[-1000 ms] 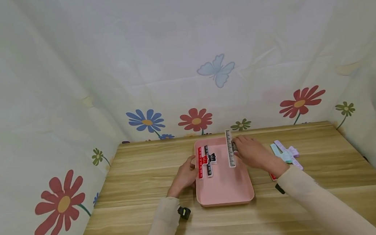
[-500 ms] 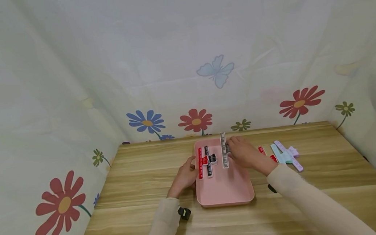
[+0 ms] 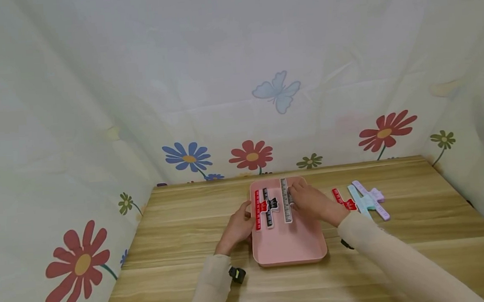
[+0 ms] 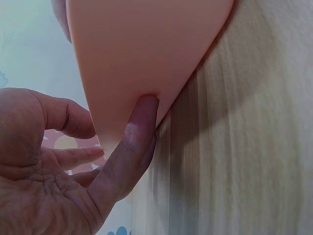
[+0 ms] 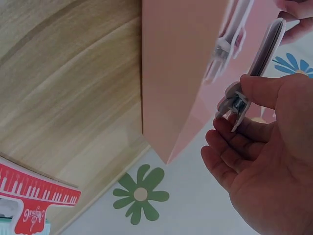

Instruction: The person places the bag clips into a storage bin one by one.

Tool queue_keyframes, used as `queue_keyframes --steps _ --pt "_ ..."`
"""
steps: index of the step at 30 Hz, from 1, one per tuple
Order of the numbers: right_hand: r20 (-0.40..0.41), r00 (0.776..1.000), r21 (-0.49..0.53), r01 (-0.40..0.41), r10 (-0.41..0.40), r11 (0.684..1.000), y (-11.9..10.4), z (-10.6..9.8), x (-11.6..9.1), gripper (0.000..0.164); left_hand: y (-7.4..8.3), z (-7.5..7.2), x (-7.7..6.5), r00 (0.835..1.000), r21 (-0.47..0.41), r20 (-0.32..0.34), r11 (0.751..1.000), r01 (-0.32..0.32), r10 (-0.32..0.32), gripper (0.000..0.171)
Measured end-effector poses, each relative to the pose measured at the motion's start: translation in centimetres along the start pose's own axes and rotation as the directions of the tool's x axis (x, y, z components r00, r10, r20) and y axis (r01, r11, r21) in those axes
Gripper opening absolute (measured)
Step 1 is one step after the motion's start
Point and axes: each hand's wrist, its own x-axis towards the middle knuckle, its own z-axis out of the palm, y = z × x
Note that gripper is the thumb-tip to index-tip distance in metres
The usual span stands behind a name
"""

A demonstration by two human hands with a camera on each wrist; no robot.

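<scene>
My right hand [image 3: 311,203] pinches a grey music clip [image 3: 285,200] by its handles, over the pink tray [image 3: 289,255]. Up close in the right wrist view, thumb and fingers press around the clip's spring end [image 5: 238,102]. Left of it in the tray lie a red music clip [image 3: 258,210] and a black music clip [image 3: 268,207], side by side with piano-key bars. My left hand [image 3: 239,225] holds the tray's left side. The left wrist view shows its fingers against the outer wall [image 4: 132,54]; some fingertips are hidden.
Right of the tray, another red clip [image 3: 344,201], a mint clip [image 3: 360,202] and a lilac clip [image 3: 372,200] lie on the wooden table [image 3: 179,221], the mint and lilac ones overlapping. A flower-printed curtain [image 3: 205,102] stands behind the table.
My right hand has moved left and lowered the grey clip toward the black one. The red clip at right has come into view from behind the arm. My left hand stays put.
</scene>
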Motion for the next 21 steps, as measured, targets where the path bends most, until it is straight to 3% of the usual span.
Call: queue_keyframes --steps 5,12,21 --pt "0.018 1.0 0.005 0.008 -0.008 1.0 0.0 0.5 0.2 0.036 0.0 0.0 0.1 1.0 0.004 -0.002 1.0 -0.005 0.005 0.057" --pt "0.116 0.991 0.063 -0.069 0.061 0.996 -0.1 1.4 0.8 0.044 -0.3 0.2 0.2 1.0 0.009 -0.007 1.0 0.001 -0.001 0.057" --pt "0.161 0.985 0.023 -0.064 0.059 0.998 -0.2 2.6 1.6 0.048 -0.4 0.2 0.3 1.0 0.015 -0.007 1.0 -0.001 0.001 0.057"
